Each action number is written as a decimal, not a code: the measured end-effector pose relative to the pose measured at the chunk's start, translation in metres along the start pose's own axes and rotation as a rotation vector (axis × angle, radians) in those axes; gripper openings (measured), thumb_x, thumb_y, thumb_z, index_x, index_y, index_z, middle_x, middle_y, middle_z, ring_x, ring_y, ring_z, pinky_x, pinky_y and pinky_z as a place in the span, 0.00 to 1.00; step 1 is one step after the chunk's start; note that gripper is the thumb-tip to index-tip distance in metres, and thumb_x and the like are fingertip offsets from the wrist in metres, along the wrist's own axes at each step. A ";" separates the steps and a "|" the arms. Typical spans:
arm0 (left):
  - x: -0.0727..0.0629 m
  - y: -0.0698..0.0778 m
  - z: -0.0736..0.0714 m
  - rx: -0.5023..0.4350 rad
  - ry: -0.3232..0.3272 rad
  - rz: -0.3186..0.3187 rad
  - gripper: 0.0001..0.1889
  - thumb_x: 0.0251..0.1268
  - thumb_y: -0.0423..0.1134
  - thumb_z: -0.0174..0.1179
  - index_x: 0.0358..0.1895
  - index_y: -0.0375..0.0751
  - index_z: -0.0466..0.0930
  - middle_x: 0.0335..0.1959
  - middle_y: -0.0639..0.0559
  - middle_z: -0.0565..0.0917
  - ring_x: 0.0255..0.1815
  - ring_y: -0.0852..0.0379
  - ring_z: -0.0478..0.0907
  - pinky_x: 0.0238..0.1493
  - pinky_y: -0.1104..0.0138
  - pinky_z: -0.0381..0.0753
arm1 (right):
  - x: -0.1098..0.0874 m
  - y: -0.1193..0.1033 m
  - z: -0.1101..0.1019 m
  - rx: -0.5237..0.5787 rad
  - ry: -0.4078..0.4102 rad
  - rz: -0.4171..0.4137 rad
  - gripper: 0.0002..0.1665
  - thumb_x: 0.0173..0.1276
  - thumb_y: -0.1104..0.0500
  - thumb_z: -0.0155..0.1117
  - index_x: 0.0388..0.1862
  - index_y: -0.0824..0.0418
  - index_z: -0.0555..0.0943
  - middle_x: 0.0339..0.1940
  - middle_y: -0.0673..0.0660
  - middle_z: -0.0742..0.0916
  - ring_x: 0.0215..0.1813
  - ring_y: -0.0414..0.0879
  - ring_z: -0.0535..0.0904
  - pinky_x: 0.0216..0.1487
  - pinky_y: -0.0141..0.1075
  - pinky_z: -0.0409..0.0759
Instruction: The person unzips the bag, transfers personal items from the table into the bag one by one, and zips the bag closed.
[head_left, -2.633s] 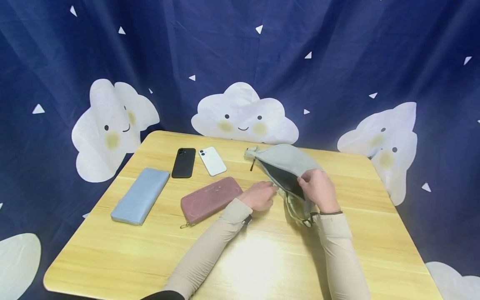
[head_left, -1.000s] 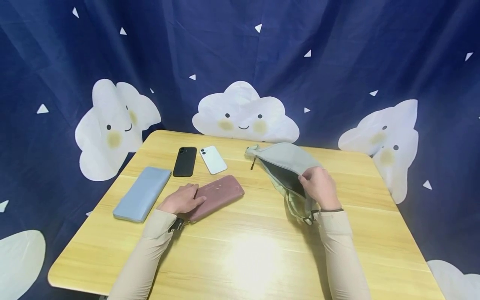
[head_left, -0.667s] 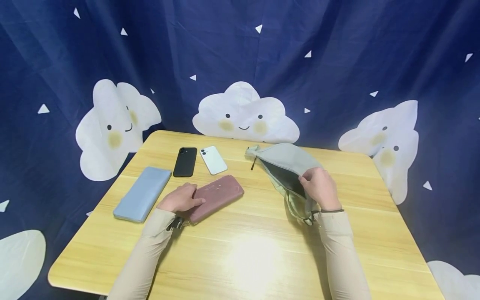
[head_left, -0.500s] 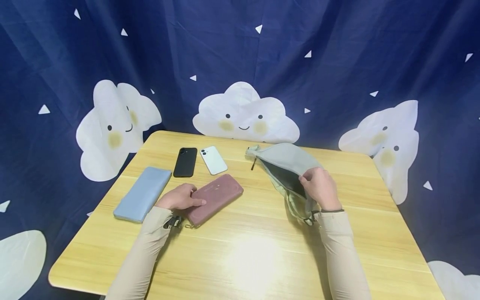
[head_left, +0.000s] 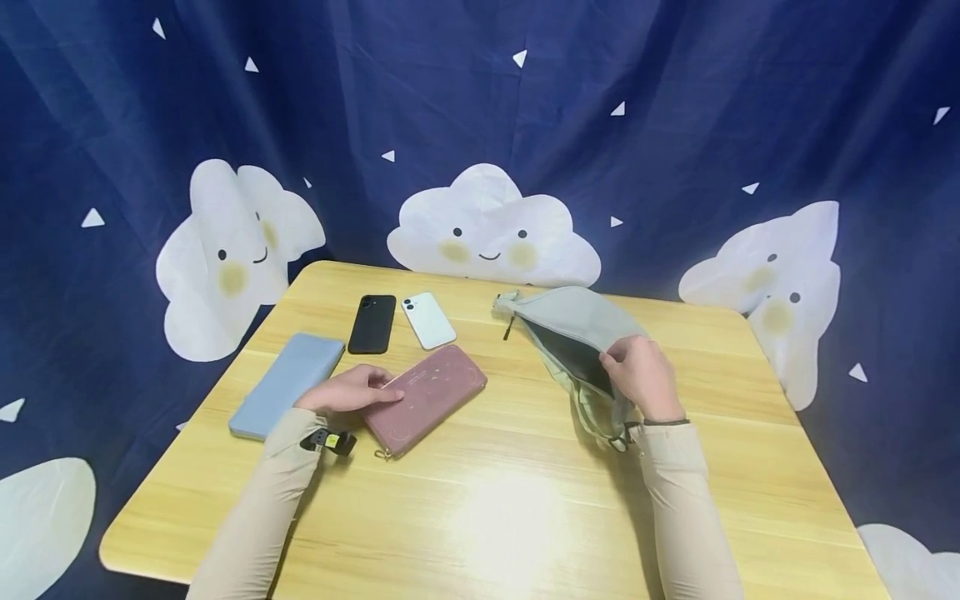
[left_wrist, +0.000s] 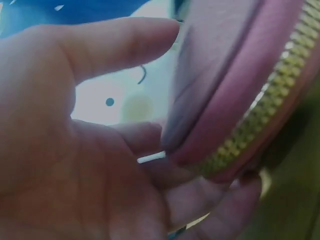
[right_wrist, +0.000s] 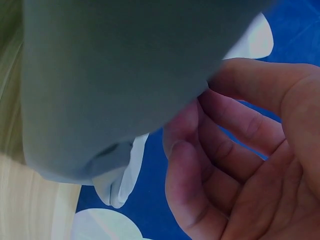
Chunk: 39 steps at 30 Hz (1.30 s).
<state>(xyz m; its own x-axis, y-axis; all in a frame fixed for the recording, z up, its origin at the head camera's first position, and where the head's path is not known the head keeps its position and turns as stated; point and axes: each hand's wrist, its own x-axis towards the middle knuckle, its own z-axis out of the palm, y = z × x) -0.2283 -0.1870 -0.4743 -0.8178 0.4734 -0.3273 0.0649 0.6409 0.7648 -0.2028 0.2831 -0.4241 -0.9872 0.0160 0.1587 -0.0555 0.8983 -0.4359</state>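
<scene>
A dusty-pink zip wallet lies angled near the middle of the table in the head view. My left hand grips its left end, thumb over the upper face. In the left wrist view, fingers curl under the wallet's edge, beside its gold zipper. To the right lies a pale grey-green bag with its zipped mouth gaping on a dark lining. My right hand pinches the near edge of that mouth. In the right wrist view the bag's fabric runs up to the thumb and fingertips.
A light-blue wallet-like case lies at the left, partly behind my left wrist. Behind the pink wallet are a black phone and a white phone. A blue curtain with clouds hangs past the table's far edge.
My left hand has left the bag's mouth and moved left to the pink wallet, gripping its left end; the wallet has turned slightly. My right hand stays at the bag.
</scene>
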 end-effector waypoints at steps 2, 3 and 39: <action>0.000 -0.003 -0.003 -0.040 -0.020 0.018 0.25 0.73 0.46 0.62 0.62 0.27 0.79 0.43 0.45 0.89 0.42 0.59 0.81 0.48 0.69 0.79 | 0.000 0.000 0.000 -0.001 -0.002 0.000 0.10 0.68 0.55 0.66 0.32 0.57 0.91 0.35 0.58 0.93 0.37 0.56 0.87 0.37 0.54 0.84; -0.001 -0.005 -0.004 -0.070 -0.032 0.014 0.25 0.73 0.45 0.62 0.62 0.27 0.79 0.42 0.45 0.89 0.41 0.60 0.81 0.47 0.69 0.79 | 0.000 0.000 0.000 -0.002 -0.002 0.002 0.10 0.68 0.55 0.66 0.32 0.57 0.90 0.34 0.58 0.92 0.37 0.55 0.87 0.36 0.53 0.83; 0.002 -0.032 0.006 -0.647 -0.192 -0.023 0.17 0.74 0.32 0.55 0.62 0.32 0.69 0.37 0.55 0.90 0.34 0.64 0.88 0.40 0.70 0.89 | 0.001 0.001 0.002 0.004 -0.022 0.004 0.11 0.68 0.55 0.65 0.33 0.57 0.91 0.36 0.59 0.93 0.38 0.56 0.87 0.35 0.54 0.83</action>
<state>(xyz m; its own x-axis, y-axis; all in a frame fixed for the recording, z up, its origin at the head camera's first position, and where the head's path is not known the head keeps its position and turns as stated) -0.2287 -0.2027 -0.5031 -0.6950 0.6010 -0.3947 -0.3558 0.1895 0.9152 -0.2041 0.2835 -0.4258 -0.9905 0.0098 0.1372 -0.0521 0.8965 -0.4400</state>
